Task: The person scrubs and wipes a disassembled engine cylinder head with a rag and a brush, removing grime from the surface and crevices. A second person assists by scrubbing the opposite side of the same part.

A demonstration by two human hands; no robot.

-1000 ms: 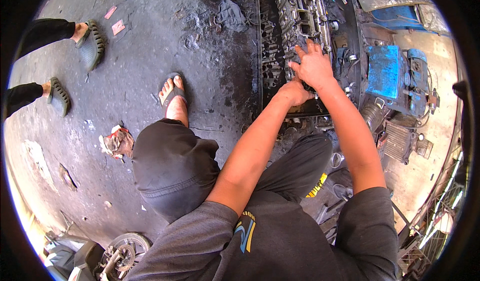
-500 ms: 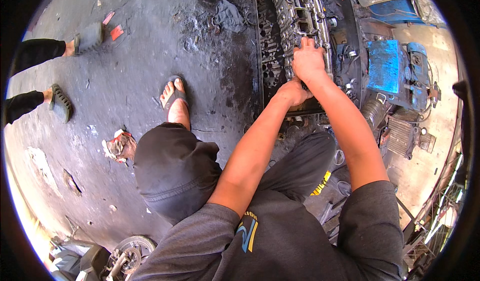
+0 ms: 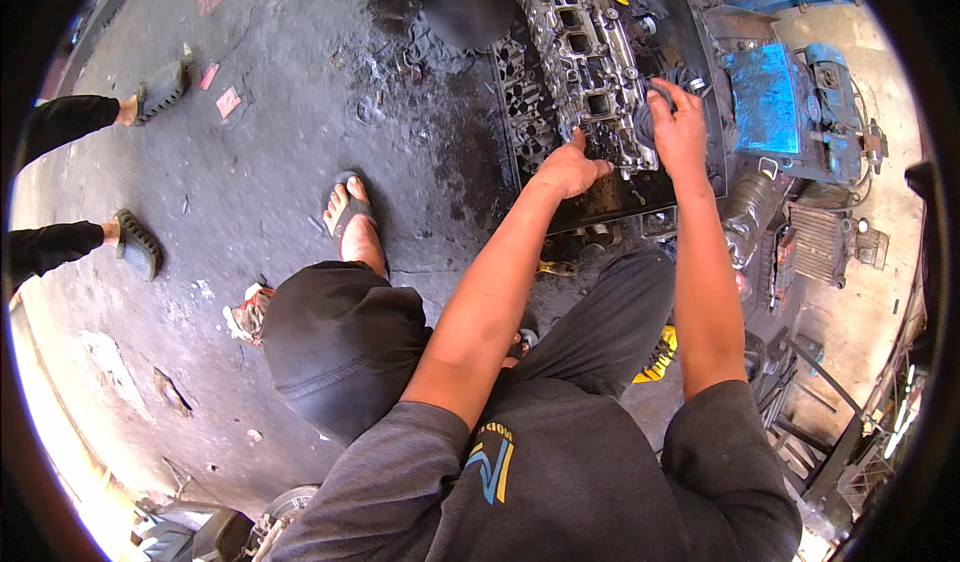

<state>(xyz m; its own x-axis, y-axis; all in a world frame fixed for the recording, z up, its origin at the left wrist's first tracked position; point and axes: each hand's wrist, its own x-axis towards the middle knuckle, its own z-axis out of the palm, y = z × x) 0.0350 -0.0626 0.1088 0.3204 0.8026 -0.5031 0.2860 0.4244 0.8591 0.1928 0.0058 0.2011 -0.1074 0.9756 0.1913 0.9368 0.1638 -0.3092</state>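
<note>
An oily metal cylinder head (image 3: pixel 598 82) lies in a black tray (image 3: pixel 655 200) ahead of me. My left hand (image 3: pixel 572 170) is at its near left corner, index finger stretched forward and thumb apart, touching the metal. Nothing shows in its grasp. Beside the near right edge, my right hand (image 3: pixel 680 130) has thumb and fingers bent round a dark, curved piece (image 3: pixel 645 122). Its kind I cannot make out. Left of the cylinder head lies another dark metal part with several holes (image 3: pixel 520 102).
A person (image 3: pixel 468 7) leans in at the tray's far end; another stands at left in dark clogs (image 3: pixel 162 94). Blue machinery (image 3: pixel 765 97) and a finned metal part (image 3: pixel 822 245) stand at right. A dark rag (image 3: pixel 435 50) lies on the stained floor (image 3: pixel 270 152).
My hands, together on the cylinder head before, have moved apart. The right has gone right and now holds the dark curved piece. A person has come in at the far end.
</note>
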